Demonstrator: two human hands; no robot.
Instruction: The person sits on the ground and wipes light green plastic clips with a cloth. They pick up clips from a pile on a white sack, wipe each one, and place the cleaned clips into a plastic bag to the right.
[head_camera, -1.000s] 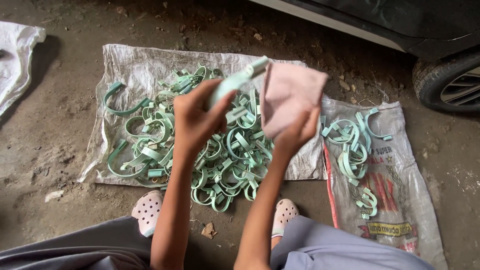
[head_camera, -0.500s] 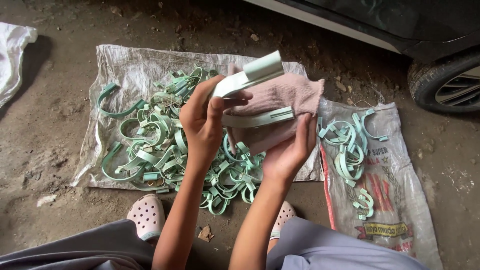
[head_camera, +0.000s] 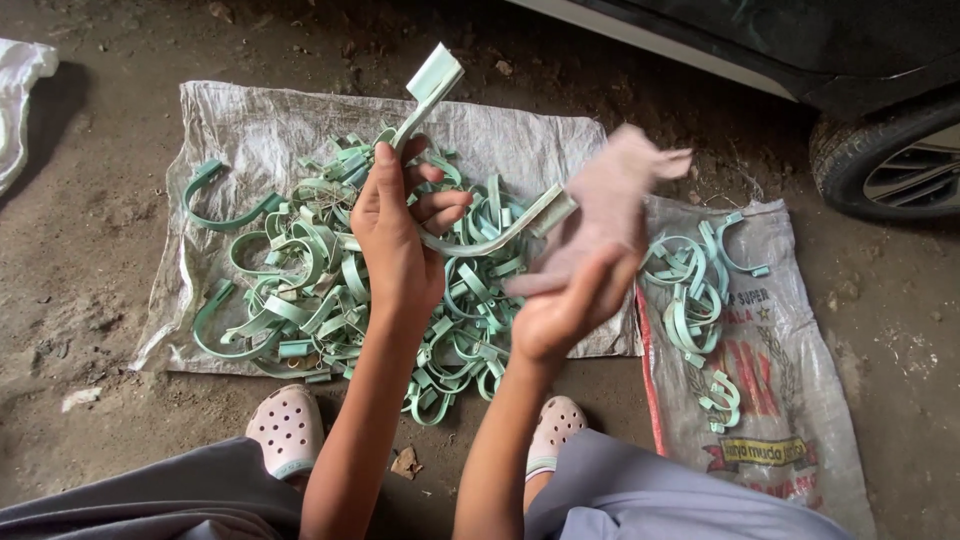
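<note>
Right now the curved pale-green metal clamp (head_camera: 470, 215) is hanging in the air above the ground, and the left hand (head_camera: 398, 235) is gripping it at the bend, fingers curling round the strap. One flat end is sticking up beyond the fingertips; the other is sweeping out toward the right hand (head_camera: 570, 300). That hand is clutching a pinkish cloth (head_camera: 610, 205), closed around its lower part, and the cloth is pressing against the clamp's far end, its loose corner blurring upward.

Directly beneath the grip, a heap of green clamps (head_camera: 330, 290) is lying tangled on a grey woven sack (head_camera: 260, 120) spread over the dirt floor (head_camera: 80, 260). Past the right hand, a smaller group of clamps (head_camera: 700, 300) is sitting on a printed sack (head_camera: 800, 400). Nothing is standing between the hands and either pile.

Both forearms are rising from the lower edge, the left turning its back to the viewer, the right tilting palm-up. Under the elbows, two pale perforated clogs (head_camera: 287, 430) are resting on the dirt beside grey trouser legs (head_camera: 660, 495). Beyond the printed sack, a car tyre (head_camera: 890, 160) is showing.
</note>
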